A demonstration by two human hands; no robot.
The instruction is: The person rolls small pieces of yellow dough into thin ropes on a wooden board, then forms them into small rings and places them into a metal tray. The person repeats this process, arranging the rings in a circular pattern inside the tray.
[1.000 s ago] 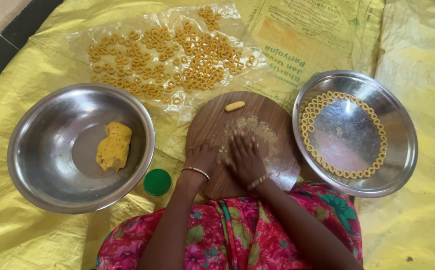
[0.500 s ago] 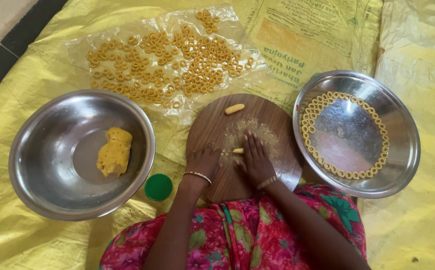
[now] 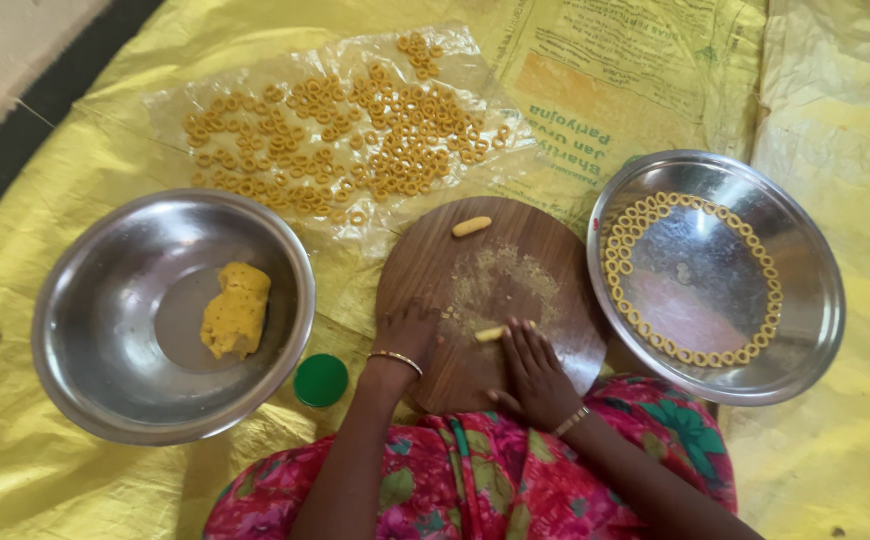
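Rolling, right hand [image 3: 535, 368]: flat and open, fingers spread, fingertips pressing a short yellow dough stick [image 3: 490, 333] against the round brown wooden board [image 3: 555, 290]; nothing gripped.
Left hand [image 3: 407, 335]: loosely open, palm down on the board's near left part, holding nothing; a thin bangle sits at the wrist.
Board: lies between the two steel vessels, dusted with yellow crumbs at its centre; a second small dough stick [image 3: 471, 227] rests near its far edge.
Left vessel: large round steel bowl [image 3: 85, 380] holding a lump of yellow dough [image 3: 236, 310].
Right vessel: round steel plate [image 3: 805, 330] with small dough rings [image 3: 695, 357] laid in a curve along its rim.
Lid: small round green cap [image 3: 320, 380] just beside the bowl.
Far side: clear plastic sheet [image 3: 175, 100] covered with many dough rings.
Packaging: yellow woven sack sheets [image 3: 835, 130] cover the floor; one at the upper right bears an orange rectangle and green print, seen upside down.
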